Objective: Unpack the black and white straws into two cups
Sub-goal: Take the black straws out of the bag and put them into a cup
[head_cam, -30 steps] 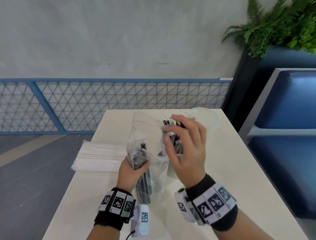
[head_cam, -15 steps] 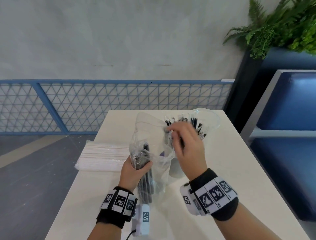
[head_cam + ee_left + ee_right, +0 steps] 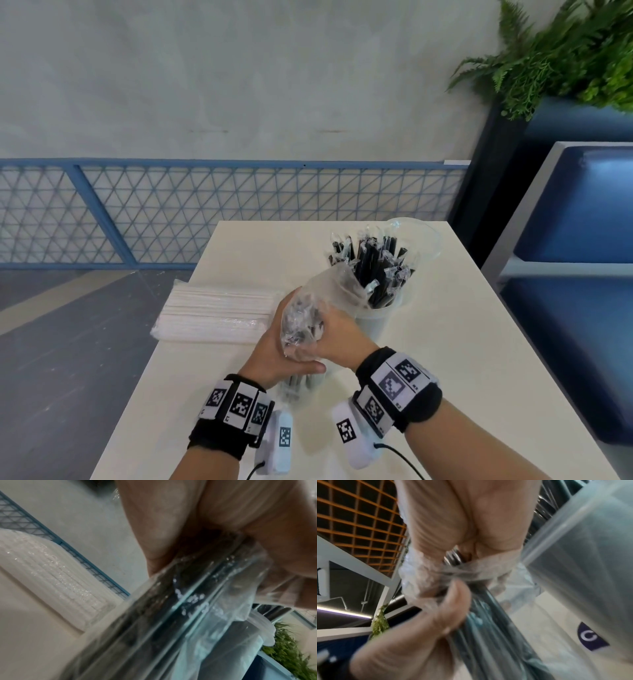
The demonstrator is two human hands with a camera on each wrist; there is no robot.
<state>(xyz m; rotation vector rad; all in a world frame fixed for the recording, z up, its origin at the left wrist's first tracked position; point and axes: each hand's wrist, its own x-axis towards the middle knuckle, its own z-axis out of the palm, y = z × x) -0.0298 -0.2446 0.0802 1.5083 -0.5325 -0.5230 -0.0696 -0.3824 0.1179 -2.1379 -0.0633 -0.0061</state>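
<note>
Both hands, left hand [image 3: 274, 349] and right hand [image 3: 337, 334], are clamped round the clear bag [image 3: 303, 320] of remaining black straws near the cup [image 3: 376, 320] already bristling with black ones, while the white straws pack [image 3: 215, 315] lies unopened on the tabletop [image 3: 462, 359], so roughly halfway I'd guess.

A cream desk [image 3: 445, 342] stands against a blue lattice railing [image 3: 205, 209], with a pale grey wall [image 3: 239, 78] rising behind it. To the right sits a blue upholstered bench [image 3: 582, 219], and a green fern [image 3: 561, 54] spills over a dark planter [image 3: 493, 164] in the upper corner. Grey floor [image 3: 61, 359] lies to the left.
</note>
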